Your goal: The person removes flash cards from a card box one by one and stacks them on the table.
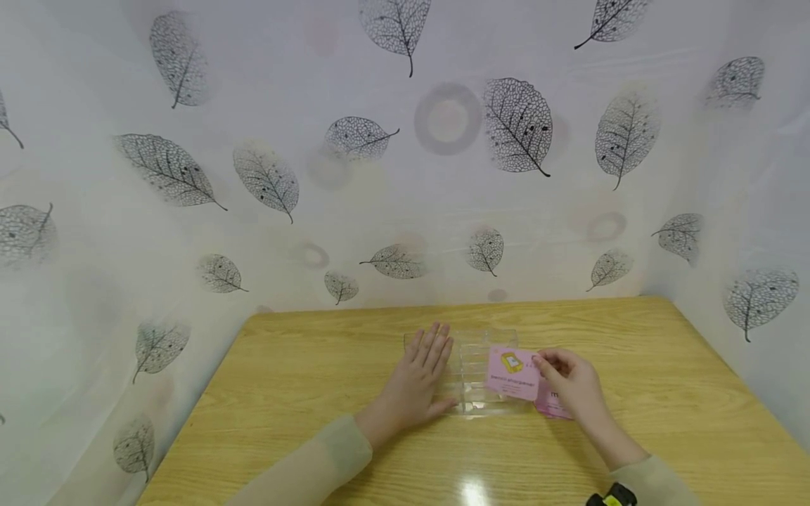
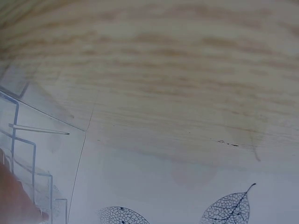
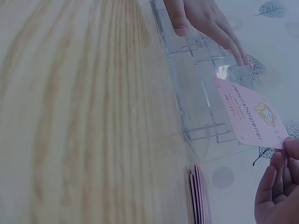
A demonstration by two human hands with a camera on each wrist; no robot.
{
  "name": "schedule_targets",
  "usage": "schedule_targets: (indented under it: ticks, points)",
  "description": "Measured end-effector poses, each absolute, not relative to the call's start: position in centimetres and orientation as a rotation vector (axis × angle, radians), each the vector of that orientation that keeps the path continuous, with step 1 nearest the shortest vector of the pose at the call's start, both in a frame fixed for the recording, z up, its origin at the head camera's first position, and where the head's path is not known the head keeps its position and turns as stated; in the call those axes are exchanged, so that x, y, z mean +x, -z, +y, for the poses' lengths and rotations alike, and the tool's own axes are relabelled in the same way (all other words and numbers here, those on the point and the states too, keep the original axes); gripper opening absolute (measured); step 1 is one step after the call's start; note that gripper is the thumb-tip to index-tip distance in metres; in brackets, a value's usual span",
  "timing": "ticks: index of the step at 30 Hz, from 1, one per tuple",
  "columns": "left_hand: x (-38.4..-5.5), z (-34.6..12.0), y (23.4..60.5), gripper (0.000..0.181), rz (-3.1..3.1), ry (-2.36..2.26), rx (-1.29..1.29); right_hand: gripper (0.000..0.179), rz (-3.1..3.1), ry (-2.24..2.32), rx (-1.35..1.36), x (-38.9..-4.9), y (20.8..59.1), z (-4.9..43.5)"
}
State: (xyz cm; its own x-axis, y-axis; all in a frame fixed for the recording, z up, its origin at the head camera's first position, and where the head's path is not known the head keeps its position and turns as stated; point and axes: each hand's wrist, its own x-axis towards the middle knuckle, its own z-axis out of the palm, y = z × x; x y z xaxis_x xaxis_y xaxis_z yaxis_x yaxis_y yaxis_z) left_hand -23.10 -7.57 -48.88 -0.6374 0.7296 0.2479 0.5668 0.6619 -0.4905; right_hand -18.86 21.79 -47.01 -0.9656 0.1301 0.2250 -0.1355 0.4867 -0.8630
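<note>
A clear plastic organizer [image 1: 473, 406] with stepped compartments sits on the wooden table. My left hand [image 1: 411, 386] rests on its left part with straight fingers. Between thumb and fingers, my right hand [image 1: 577, 390] pinches a pink flashcard [image 1: 514, 374] by its upper right corner. The card is printed "pencil sharpener" under a yellow sharpener drawing and overlaps the organizer's right part. Below the right hand lies a stack of pink cards [image 1: 550, 402], partly hidden by that hand and the held card; the right wrist view shows the stack [image 3: 200, 196] edge-on beside the organizer.
The wood-grain table [image 1: 285, 400] extends to both sides and in front of the organizer. A pale curtain [image 1: 380, 197] with leaf prints stands behind the table and along its sides. A black and yellow device [image 1: 612, 496] is on the right wrist.
</note>
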Motion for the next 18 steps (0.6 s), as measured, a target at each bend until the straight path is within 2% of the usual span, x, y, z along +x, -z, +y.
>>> schedule_targets:
  ticks: [18]
  points:
    - [-23.13, -7.47, 48.87, 0.104, -2.452, -0.499, -1.007, 0.028, -2.467, -1.444, -0.053, -18.43, 47.0, 22.75]
